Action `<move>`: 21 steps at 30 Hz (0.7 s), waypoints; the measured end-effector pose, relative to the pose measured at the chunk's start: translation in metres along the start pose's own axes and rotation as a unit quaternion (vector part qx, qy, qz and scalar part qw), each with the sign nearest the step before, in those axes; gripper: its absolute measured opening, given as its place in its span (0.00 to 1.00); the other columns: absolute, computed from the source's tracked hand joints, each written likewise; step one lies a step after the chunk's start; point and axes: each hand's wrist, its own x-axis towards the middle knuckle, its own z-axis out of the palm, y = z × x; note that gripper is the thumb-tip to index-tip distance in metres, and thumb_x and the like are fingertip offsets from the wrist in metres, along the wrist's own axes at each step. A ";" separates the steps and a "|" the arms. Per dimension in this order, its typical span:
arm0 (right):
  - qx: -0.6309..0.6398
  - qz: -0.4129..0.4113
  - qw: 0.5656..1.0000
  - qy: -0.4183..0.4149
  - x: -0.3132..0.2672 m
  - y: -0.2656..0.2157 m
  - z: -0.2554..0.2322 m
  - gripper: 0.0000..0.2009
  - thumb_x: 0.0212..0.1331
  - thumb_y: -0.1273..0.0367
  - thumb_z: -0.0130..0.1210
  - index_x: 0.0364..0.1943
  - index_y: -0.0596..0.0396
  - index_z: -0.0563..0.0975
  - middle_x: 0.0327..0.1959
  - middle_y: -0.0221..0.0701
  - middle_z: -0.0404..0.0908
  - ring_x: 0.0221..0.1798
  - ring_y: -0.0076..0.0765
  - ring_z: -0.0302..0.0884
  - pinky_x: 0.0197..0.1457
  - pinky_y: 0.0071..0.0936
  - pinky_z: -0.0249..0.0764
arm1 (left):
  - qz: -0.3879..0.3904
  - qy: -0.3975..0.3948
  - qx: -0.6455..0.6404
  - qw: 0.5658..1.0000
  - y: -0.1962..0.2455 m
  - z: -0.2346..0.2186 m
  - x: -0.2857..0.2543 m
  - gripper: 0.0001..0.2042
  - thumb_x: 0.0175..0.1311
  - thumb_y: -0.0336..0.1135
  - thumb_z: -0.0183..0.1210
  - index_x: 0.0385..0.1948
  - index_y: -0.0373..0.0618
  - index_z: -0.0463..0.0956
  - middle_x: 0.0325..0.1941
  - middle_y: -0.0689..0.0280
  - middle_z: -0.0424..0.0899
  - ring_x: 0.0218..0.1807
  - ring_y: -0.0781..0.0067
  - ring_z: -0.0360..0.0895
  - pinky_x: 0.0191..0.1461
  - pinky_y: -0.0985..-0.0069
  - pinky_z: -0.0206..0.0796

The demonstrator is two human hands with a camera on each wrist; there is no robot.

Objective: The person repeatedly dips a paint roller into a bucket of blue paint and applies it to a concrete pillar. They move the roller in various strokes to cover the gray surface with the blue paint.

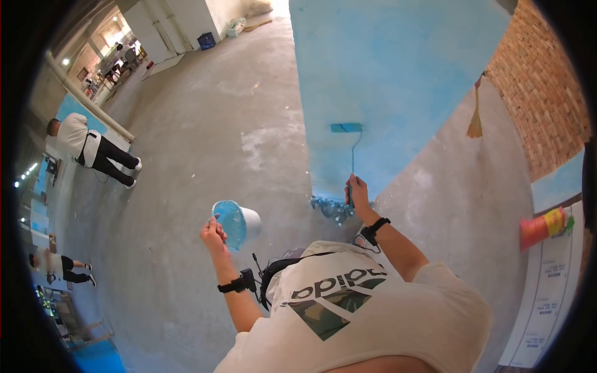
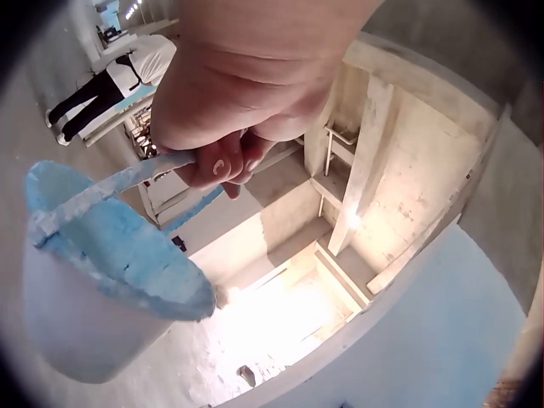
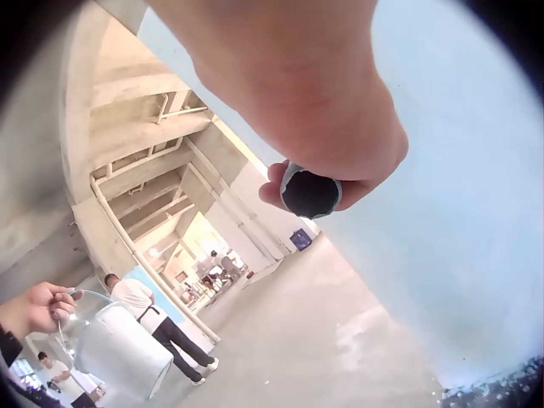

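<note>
My left hand grips the handle of a white paint bucket, its inside coated in light blue paint. The bucket hangs tilted from that hand; in the left wrist view its paint-crusted rim faces up. In my right hand is a paint roller, its blue sleeve against the light blue wall. A thin bent metal rod joins sleeve and grip. The right wrist view shows the dark butt end of the roller handle poking out below the palm.
Blue paint splashes mark the wall's foot. A broom leans by the brick wall on the right, above a red and yellow bundle. Two people stand at the left, one nearer. A dark blue crate sits far back.
</note>
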 end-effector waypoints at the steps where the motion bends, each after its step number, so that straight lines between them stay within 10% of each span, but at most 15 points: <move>1: 0.023 0.026 0.999 -0.010 -0.001 -0.003 -0.002 0.21 0.70 0.52 0.50 0.29 0.56 0.72 0.15 0.27 0.70 0.10 0.24 0.64 0.11 0.25 0.61 | 0.004 0.000 0.001 1.000 0.002 0.001 -0.001 0.11 0.73 0.35 0.53 0.39 0.36 0.79 0.16 0.78 0.61 0.15 0.89 0.52 0.17 0.84 0.44; 10: -0.092 0.035 0.995 -0.008 0.015 0.014 0.026 0.20 0.66 0.56 0.57 0.22 0.54 0.70 0.13 0.27 0.69 0.09 0.26 0.63 0.10 0.28 0.62 | 0.024 0.040 0.006 0.999 0.022 0.007 -0.016 0.11 0.73 0.35 0.52 0.40 0.36 0.79 0.16 0.77 0.62 0.15 0.89 0.53 0.17 0.83 0.44; 21: 0.050 0.021 0.998 0.041 0.050 0.026 0.112 0.19 0.67 0.58 0.55 0.23 0.54 0.68 0.12 0.25 0.65 0.08 0.24 0.61 0.09 0.26 0.59 | 0.019 0.101 -0.010 0.995 0.008 -0.013 -0.007 0.11 0.73 0.35 0.52 0.37 0.38 0.79 0.16 0.77 0.61 0.15 0.88 0.53 0.17 0.84 0.44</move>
